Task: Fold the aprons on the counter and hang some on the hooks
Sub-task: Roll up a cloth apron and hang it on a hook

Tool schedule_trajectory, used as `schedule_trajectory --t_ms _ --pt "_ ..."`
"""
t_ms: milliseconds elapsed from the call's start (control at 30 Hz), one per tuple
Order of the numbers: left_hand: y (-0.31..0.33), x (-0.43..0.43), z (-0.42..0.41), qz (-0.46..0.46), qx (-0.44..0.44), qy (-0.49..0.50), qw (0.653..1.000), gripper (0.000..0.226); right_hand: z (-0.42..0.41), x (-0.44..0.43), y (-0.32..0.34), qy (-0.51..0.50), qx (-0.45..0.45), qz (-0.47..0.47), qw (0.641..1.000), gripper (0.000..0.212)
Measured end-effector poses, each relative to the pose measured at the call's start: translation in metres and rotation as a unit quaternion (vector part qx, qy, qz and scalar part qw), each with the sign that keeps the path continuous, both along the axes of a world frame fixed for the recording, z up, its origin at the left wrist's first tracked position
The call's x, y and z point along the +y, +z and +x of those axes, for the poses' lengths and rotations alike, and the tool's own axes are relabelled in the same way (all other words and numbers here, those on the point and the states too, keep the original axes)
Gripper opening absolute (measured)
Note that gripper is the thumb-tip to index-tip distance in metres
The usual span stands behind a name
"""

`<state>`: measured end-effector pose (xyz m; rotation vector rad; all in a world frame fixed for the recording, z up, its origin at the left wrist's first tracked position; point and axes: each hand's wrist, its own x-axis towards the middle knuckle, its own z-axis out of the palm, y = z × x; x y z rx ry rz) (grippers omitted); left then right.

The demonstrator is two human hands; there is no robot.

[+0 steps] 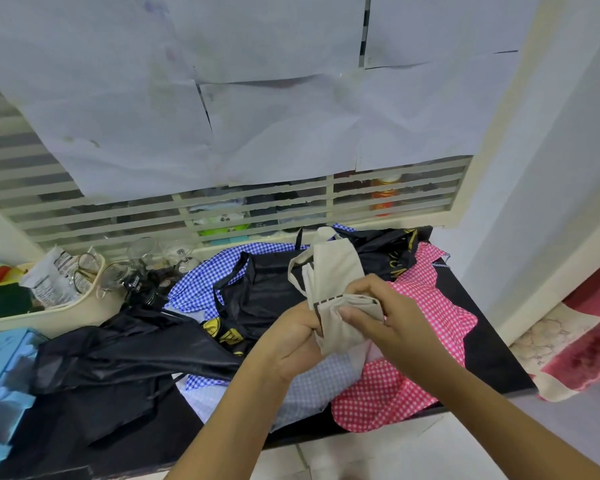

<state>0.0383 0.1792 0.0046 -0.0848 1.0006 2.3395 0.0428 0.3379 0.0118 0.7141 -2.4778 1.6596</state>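
Even, soft indoor light, no hard shadows; wide-angle bending at frame edges; slight softness overall, top of frame washed pale.

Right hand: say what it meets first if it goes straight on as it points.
The right hand points across at the beige cloth apron it pinches; just past that fold it would probably meet the left hand, though depth is unclear.

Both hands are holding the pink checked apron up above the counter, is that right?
Not quite. The head view shows the left hand and the right hand holding the beige apron above the counter. The pink checked apron lies on the counter, and no hand holds it.
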Motion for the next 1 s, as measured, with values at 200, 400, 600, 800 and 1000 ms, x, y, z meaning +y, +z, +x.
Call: schedule_trajectory --t_ms 200,400,600,800,1000 --pt "0.003 0.008 0.009 0.076 0.051 -0.029 0.995 0.055 -0.012 -0.001 0.003 -0.060 -0.026 0.051 0.997 0.007" --pt "0.007 0.013 0.011 -0.210 0.109 0.052 0.970 0.034 -0.004 -0.003 -0.009 -0.084 -0.064 0.044 0.993 0.009" --pt "0.009 0.012 0.006 -0.194 0.034 0.118 0.973 0.030 0.001 -0.011 -0.006 -0.165 -0.041 -0.056 0.984 0.017" --pt "0.021 0.004 -0.006 -0.087 -0.069 0.146 0.983 0.035 -0.011 -0.003 -0.005 -0.121 0.246 0.125 0.954 0.021" --pt "0.023 -0.005 -0.009 -0.049 -0.153 0.098 0.982 0.042 -0.017 0.019 -0.007 0.028 0.359 0.320 0.876 0.045"
